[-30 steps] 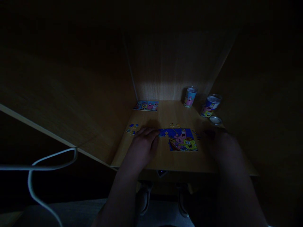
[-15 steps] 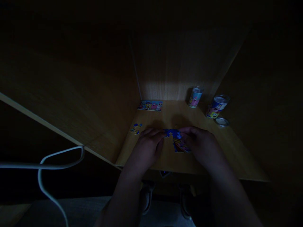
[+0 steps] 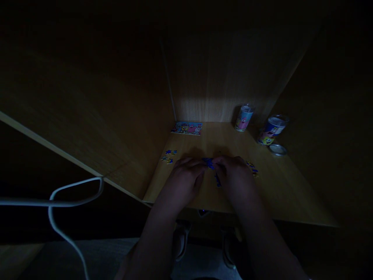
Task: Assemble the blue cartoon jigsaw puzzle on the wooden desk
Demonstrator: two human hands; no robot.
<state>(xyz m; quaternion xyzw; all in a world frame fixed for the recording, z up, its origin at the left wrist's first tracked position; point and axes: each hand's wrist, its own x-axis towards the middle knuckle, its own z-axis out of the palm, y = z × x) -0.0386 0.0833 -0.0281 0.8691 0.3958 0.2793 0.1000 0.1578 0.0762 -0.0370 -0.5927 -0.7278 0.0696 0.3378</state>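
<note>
Partly assembled puzzle [image 3: 216, 171] at the counter [image 3: 279, 194] centre, largely covered by both hands. Left hand [image 3: 186, 177] and right hand [image 3: 236, 177] are pressed flat, fingertips meeting at 12 o'clock, apparently to seat a piece. Half a second earlier, more picture was exposed. Loose pieces [image 3: 169, 155] lie at 10 o'clock.

Layout relative to the jigsaw puzzle [image 3: 210, 163] on the desk [image 3: 274, 194]

Loose pieces [image 3: 169, 156] lie left of the puzzle, more pieces [image 3: 252, 168] right. The picture card [image 3: 187, 128] lies behind-left. Two tins [image 3: 243, 118] [image 3: 271, 130] stand behind-right; a lid [image 3: 278, 149] lies before the right tin.
</note>
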